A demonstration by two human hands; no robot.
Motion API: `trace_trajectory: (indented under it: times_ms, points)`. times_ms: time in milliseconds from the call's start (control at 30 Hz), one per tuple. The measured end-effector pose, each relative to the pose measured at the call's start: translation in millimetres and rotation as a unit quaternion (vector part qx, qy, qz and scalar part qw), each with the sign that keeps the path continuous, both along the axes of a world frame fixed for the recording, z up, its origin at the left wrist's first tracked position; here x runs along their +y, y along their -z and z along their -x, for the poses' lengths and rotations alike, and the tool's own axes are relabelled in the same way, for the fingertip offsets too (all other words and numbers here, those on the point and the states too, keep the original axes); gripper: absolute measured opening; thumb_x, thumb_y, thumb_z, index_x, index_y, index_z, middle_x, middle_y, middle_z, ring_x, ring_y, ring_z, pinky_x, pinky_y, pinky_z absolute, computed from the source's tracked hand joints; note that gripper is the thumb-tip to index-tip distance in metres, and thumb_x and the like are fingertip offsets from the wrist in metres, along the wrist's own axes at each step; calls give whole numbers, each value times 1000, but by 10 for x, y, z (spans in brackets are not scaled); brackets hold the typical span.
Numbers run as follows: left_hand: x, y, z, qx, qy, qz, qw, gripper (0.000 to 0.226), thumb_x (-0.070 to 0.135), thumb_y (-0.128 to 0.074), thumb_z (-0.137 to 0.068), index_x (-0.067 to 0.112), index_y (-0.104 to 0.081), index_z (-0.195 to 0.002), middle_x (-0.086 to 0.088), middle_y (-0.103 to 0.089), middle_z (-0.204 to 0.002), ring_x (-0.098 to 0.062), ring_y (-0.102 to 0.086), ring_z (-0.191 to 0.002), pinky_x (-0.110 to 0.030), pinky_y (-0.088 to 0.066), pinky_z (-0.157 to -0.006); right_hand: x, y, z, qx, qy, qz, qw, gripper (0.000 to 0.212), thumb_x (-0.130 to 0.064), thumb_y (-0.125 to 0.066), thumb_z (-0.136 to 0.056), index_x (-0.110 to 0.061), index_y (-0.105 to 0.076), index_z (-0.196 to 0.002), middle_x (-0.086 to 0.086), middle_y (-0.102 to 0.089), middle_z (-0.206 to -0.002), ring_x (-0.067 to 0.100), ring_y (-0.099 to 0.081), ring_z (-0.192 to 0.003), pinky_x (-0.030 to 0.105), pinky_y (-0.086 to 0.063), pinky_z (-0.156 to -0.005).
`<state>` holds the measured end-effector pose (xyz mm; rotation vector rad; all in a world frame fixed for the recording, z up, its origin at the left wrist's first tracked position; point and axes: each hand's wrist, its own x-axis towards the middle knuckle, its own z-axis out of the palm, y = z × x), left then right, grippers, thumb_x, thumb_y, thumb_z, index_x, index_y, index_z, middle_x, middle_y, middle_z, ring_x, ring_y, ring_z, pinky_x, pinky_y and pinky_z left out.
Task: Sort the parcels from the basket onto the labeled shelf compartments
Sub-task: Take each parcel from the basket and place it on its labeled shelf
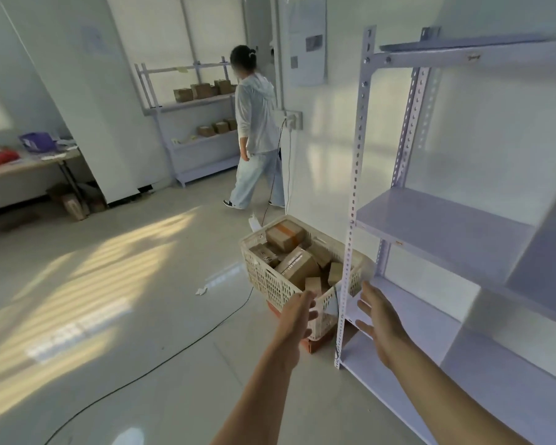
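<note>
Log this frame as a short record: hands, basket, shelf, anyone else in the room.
left hand: open, holding nothing, stretched toward the near corner of the basket
right hand: open, holding nothing, just right of the near shelf front post
basket: white plastic, left of that post
parcels: brown cardboard, piled in the basket
other person: at the back, beside a far shelf bearing boxes
</note>
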<state>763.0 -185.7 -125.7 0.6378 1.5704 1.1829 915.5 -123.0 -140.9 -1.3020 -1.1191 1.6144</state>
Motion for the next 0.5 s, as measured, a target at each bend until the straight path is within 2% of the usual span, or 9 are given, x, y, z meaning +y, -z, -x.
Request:
trace_trajectory:
  times_ms: [133, 200, 333, 433, 500]
  points:
    - [339, 182, 420, -5, -11, 16, 1000, 32, 40, -56, -104, 19, -53, -128, -5, -65, -129, -20, -64, -118, -45, -53, -102, 354, 134, 422, -9, -4, 10, 1000, 53, -46, -45, -108, -24, -41, -156, 7, -44, -160, 24, -44, -146, 54, -42, -115]
    - [523, 272, 611, -1, -8, 29, 1000, 32, 38, -55, -105, 19, -52, -130, -5, -65, -129, -20, -64, -119, -44, -52, -101, 567, 220, 622, -10, 2, 16, 1000, 55, -45, -46, -108, -23, -37, -158, 8, -43, -160, 25, -43, -146, 55, -42, -116]
    - [1020, 434, 1008, 25, 3, 59, 998, 23, 36, -53, -107, 19, -55, -122, -6, -67, -124, -22, -65, -117, -43, -53, -100, 1112, 420, 1003, -18, -9, 44, 999, 59, -52, -44, -107, -26, -35, -159, 6, -40, -163, 28, -42, -147, 57, -36, -120]
    - [1494, 549, 1306, 38, 12, 85, 996, 32, 35, -53, -107, 13, -55, -130, -7, -67, -122, -23, -66, -117, -39, -53, -93, 1636, 630, 1246, -9, -10, 71, 997, 64, -64, -47, -100, -35, -39, -157, 0, -39, -165, 26, -39, -149, 60, -33, -120]
    - [1812, 595, 1481, 43, 19, 106, 993, 34, 36, -53, -107, 12, -53, -132, -7, -66, -121, -22, -66, -116, -40, -53, -95, 1946, 724, 1386, -9, 1, 93, 996, 65, -65, -49, -100, -35, -40, -156, 0, -40, -164, 26, -40, -148, 60, -33, -120]
